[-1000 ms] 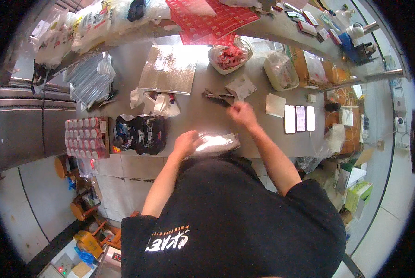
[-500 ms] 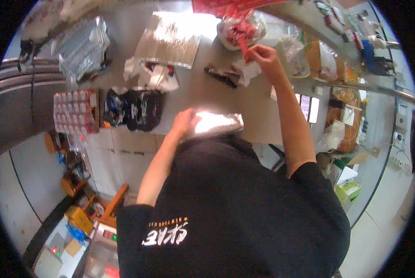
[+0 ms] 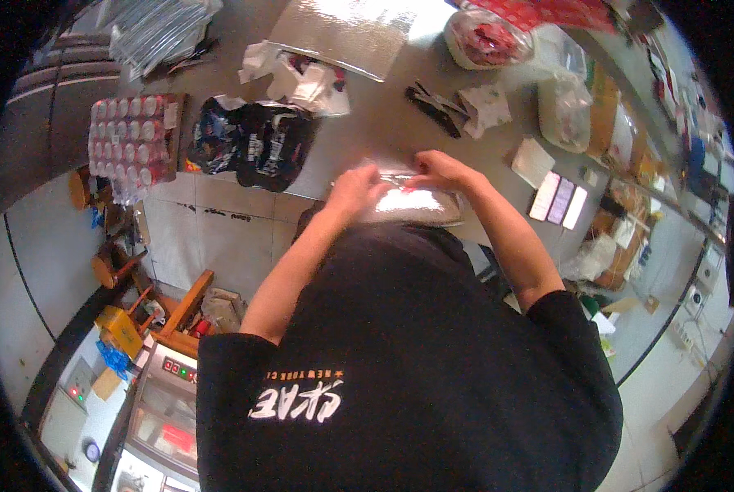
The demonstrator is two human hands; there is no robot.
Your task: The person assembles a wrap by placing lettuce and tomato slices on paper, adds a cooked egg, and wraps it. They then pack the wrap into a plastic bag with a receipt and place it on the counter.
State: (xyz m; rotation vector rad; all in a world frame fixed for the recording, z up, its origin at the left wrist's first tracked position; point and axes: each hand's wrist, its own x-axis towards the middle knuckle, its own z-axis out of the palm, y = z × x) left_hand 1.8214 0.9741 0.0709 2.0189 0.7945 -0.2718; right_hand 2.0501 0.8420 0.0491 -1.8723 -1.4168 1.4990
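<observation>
At the near edge of the bench (image 3: 375, 119), blur obscures just how the left hand (image 3: 355, 190) and right hand (image 3: 442, 170) meet the silver pouch (image 3: 420, 207), a red scrap (image 3: 409, 189) there is too small to identify, and toward the far edge the view cuts off the silver sheet (image 3: 346, 33) and stacked silver packets (image 3: 160, 33).

From afar, I watch a likely shop workroom: long grey metal table (image 3: 368, 123), stacked flat silver pouches (image 3: 160, 34), plastic-wrapped round pinkish cans (image 3: 131, 141).
</observation>
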